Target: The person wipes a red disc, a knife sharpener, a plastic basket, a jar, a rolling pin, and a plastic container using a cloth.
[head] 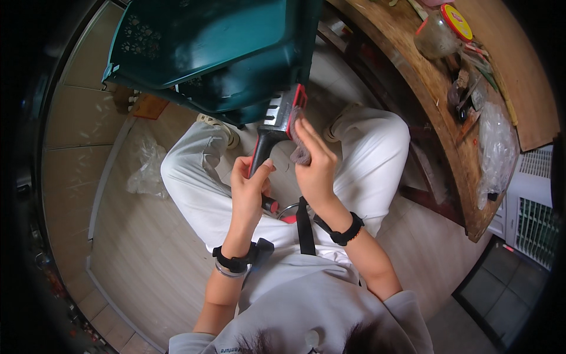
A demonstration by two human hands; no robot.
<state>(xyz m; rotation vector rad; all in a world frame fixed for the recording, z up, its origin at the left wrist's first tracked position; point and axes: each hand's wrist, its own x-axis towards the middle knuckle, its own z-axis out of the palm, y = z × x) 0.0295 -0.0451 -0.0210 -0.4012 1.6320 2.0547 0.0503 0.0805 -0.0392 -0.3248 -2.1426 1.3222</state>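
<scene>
My left hand (249,181) grips the black handle of a knife sharpener (276,115) with red edging and a slotted metal top. It is tilted up and away from me, above my lap. Fingers of my right hand (316,150) press a folded grey-brown cloth (300,152) against the sharpener's right side. Just beyond the sharpener's far end stands a dark green plastic rack of bins (221,53). A red piece (289,219) with a curved metal part lies in my lap, partly hidden.
On the right, a worn wooden table (415,57) carries a glass jar (435,37) with a yellow-red lid, several small tools and a clear plastic bag (497,146). Another plastic bag (148,166) lies on the floor at left. A white vented appliance (530,194) stands far right.
</scene>
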